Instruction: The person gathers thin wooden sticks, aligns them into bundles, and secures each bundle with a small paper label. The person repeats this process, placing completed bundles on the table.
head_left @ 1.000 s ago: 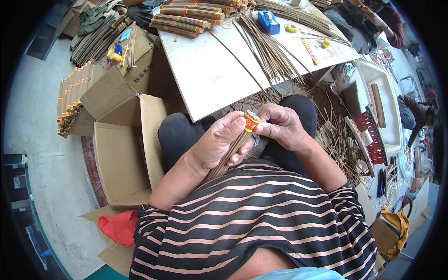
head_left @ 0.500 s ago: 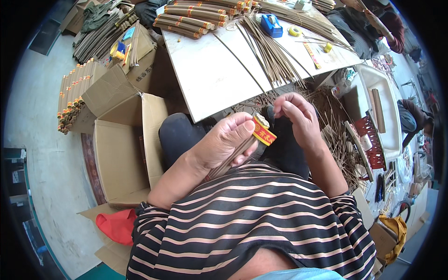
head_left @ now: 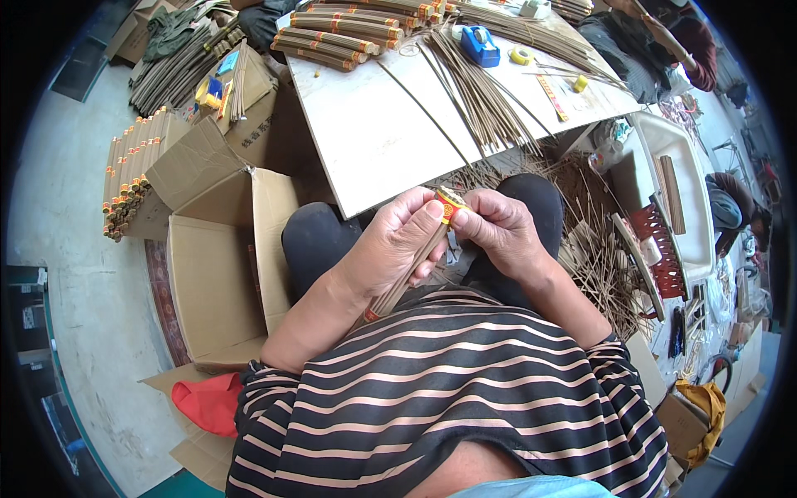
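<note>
My left hand (head_left: 404, 236) is wrapped round a bundle of brown incense sticks (head_left: 397, 296), which slants up from my lap. Round the bundle's upper end goes a red and yellow paper band (head_left: 449, 207). My right hand (head_left: 504, 231) pinches the band at its right side, thumb and fingers pressed together on it. A second red band shows low on the bundle, near my shirt. Part of the bundle is hidden behind my left fingers.
Ahead stands a white table (head_left: 365, 141) with banded bundles (head_left: 332, 37), loose sticks (head_left: 486, 100), a blue tape dispenser (head_left: 479, 46) and a paper strip (head_left: 551, 98). To my left is an open cardboard box (head_left: 212, 282). Scattered sticks (head_left: 602, 266) lie at right; people sit beyond.
My right hand has come down and left onto the band. The band's loose end, which stuck out to the right, now lies against the bundle under my right fingers.
</note>
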Tool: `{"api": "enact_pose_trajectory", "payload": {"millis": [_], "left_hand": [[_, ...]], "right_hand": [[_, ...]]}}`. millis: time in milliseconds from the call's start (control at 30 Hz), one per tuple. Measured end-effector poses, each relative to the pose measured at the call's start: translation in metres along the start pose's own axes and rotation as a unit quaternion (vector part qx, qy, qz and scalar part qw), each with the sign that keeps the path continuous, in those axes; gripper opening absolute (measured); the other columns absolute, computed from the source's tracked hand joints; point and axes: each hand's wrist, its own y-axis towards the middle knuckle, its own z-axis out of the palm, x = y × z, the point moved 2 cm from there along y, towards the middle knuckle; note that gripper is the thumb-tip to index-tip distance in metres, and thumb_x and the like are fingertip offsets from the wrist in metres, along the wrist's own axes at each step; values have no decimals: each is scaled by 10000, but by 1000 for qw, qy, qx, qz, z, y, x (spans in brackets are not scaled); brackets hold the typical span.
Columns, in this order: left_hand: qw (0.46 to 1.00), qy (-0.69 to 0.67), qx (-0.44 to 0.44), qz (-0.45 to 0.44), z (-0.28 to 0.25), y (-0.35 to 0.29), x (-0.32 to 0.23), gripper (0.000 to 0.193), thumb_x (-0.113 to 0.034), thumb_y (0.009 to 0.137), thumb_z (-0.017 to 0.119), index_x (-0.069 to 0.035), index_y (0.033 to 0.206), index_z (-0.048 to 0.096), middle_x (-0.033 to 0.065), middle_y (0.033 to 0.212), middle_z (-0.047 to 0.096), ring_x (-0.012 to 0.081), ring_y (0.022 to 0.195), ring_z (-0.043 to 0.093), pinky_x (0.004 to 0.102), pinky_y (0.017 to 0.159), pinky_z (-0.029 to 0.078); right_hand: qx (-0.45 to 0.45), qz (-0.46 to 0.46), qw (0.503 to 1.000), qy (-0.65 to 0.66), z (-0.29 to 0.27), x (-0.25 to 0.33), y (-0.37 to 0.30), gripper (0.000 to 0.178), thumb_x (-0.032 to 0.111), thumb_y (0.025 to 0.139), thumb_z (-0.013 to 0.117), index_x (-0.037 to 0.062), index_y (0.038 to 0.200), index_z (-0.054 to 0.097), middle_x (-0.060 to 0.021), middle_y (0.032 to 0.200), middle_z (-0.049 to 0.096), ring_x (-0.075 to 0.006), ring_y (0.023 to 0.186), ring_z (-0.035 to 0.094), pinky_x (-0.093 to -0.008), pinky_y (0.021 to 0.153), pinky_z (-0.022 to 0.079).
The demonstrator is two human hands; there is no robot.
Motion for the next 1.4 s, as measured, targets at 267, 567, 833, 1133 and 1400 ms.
{"api": "enact_pose_trajectory", "payload": {"millis": [267,567,833,1133,1400], "left_hand": [[997,-65,44,-19,-9,5,8,309,-343,943,447,-56,1059,459,54,660,524,73,447,477,163,375,390],[988,-123,93,-27,-11,8,11,319,-355,938,451,-58,1054,455,60,650,534,73,430,487,159,366,402],[952,-212,213,-61,-11,12,11,352,-377,937,440,-48,1056,473,90,656,548,97,436,515,168,374,418],[992,-98,77,25,-14,20,11,396,-372,948,418,0,1071,475,107,763,579,148,574,580,221,515,500],[992,83,69,66,-19,17,7,425,-366,926,476,35,1057,529,70,925,578,113,854,553,235,776,458]], "right_hand": [[48,-91,995,-11,-6,-4,7,215,187,880,596,30,737,563,32,665,463,-53,594,406,-212,514,348],[37,-114,993,0,-9,-7,11,191,165,830,656,28,723,576,13,665,516,-57,617,461,-210,527,377],[9,-126,992,-23,-10,6,20,209,169,730,742,30,844,635,-16,813,557,-101,768,512,-252,698,441],[13,-179,976,-120,-15,15,24,260,177,727,748,8,885,630,-72,913,568,-161,854,552,-281,772,450],[-9,-192,963,-189,-14,26,22,282,228,699,771,10,808,629,-62,781,568,-156,747,527,-277,662,443]]}}
